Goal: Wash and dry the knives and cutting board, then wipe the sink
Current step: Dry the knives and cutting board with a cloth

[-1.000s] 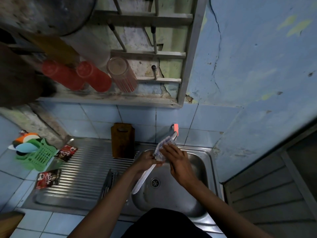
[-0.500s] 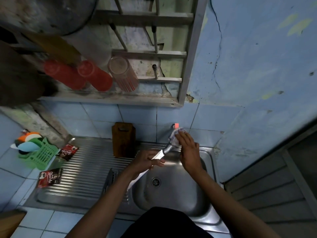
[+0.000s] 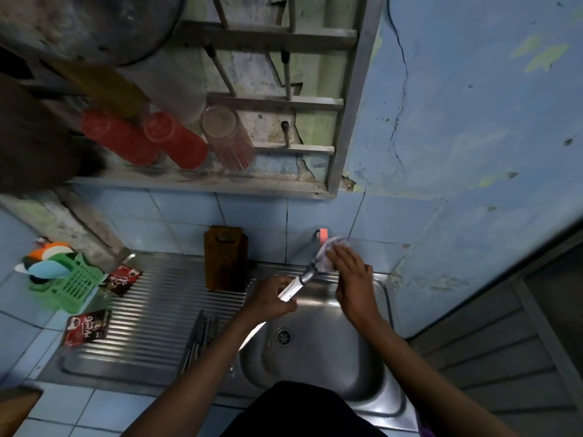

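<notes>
Both hands busy: left grips knife blade, right clutches cloth (handle faucetward).

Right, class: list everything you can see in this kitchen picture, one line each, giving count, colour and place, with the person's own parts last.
knife: one, silver blade, held over the sink
cloth: one, pale, round the knife's handle
sink: one, steel, centre
cutting board: one, brown, leaning on the tiles
utensils: a few, metal, on the drainboard
sachets: two, dark red, left drainboard
basket: one, green, far left
cups: two red, one clear, on the rack
tap: one, pink-topped, on the wall
left hand: grips the blade
right hand: presses the cloth
</notes>
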